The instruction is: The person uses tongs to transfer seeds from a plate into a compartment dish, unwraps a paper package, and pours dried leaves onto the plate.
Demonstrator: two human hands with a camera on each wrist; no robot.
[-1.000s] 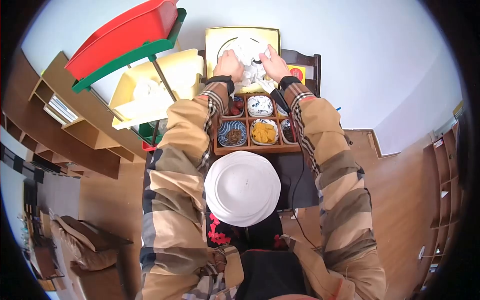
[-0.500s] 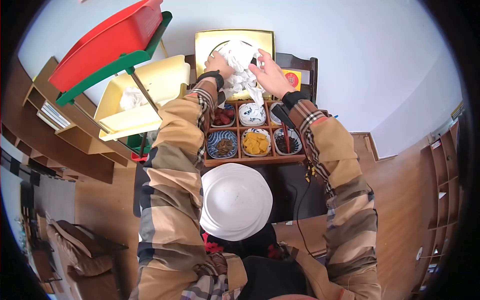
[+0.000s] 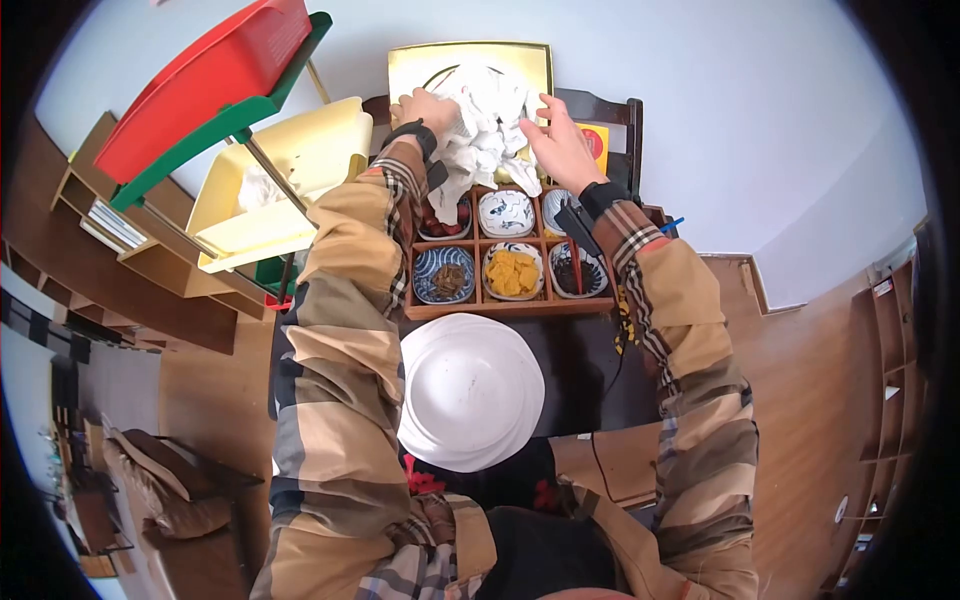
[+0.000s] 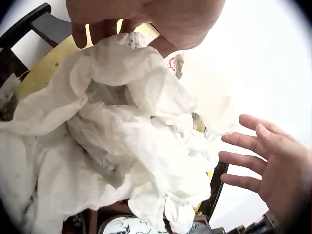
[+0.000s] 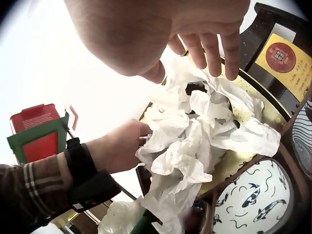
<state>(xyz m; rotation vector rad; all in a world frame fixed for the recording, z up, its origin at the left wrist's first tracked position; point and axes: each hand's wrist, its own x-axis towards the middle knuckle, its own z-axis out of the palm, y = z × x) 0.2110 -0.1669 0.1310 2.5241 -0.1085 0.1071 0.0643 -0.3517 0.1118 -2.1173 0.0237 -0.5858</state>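
Observation:
A bundle of crumpled white tissues (image 3: 490, 125) sits against the gold square tray (image 3: 402, 60), with a loose end hanging over the compartment box (image 3: 478, 241). On the bundle's left side, my left hand (image 3: 424, 108) grips the tissue, fingers curled behind it and thumb in front, as the left wrist view shows. My right hand (image 3: 567, 152) is at the bundle's right, palm toward it, fingers spread and holding nothing. The hanging end partly covers a bowl of red dates (image 3: 436, 222). Beside that bowl is a white bowl with a fish pattern (image 5: 251, 200).
A stack of white plates (image 3: 475, 390) stands in front of the box. At left, a tiered rack holds a red bin (image 3: 205, 90) and a cream bin (image 3: 310, 150) with crumpled white stuff. A bowl of yellow pieces (image 3: 513, 272) and a yellow card (image 3: 596, 140) are nearby.
Both hands were close together at the tissues; the right has moved outward and its fingers have spread. The bundle has loosened, and one end has dropped over the date bowl.

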